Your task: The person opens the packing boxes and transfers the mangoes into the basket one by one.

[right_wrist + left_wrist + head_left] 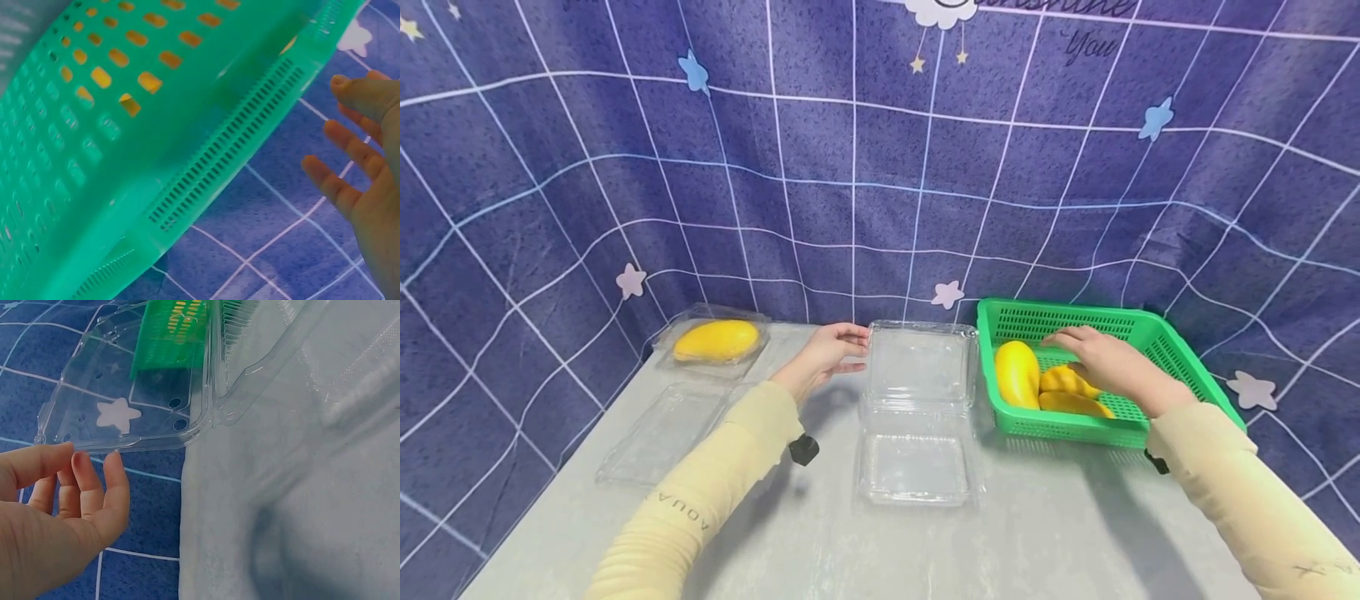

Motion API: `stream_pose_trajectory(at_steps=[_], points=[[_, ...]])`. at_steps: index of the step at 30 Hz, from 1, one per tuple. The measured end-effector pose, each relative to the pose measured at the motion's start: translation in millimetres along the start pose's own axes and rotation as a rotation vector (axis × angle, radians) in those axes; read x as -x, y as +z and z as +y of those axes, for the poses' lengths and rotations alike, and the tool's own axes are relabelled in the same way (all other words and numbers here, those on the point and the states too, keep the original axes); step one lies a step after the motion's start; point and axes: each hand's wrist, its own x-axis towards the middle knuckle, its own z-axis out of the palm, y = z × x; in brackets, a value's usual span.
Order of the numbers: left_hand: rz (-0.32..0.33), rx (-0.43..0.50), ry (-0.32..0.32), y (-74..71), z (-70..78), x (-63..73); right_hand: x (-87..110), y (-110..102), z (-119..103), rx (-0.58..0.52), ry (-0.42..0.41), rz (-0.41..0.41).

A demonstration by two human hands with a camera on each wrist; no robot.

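Observation:
My left hand (823,354) is at the left edge of a clear plastic clamshell box (921,367), whose lid stands raised at the back. In the left wrist view, the fingertips of that hand (69,512) touch the rim of the lid (119,434); thumb and fingers are apart in the head view. Over the green basket (1075,425) hovers my right hand (1105,358), fingers loosely bent and spread, holding nothing. Beneath and beside it lie several yellow mangoes (1017,375), partly hidden by the hand. Through the basket's holes (134,103), yellow shows in the right wrist view.
At the back left, another clear box (748,360) contains a yellow mango (717,340). An unfilled clear box (662,433) lies in front of it, partly behind my left sleeve. A blue curtain (880,167) hangs along the back of the grey table (820,533).

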Motion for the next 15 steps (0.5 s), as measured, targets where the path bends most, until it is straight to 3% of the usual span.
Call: stream_pose_trajectory(at_steps=[10,15], points=[[-0.001,-0.007,0.001,-3.0,-0.9,0.7,7.6,-12,-26,-0.009,0.161,0.098],[-0.014,-0.017,0.019,-3.4,-1.1,2.6,11.9,-16,-41,-0.035,0.201,0.128]])
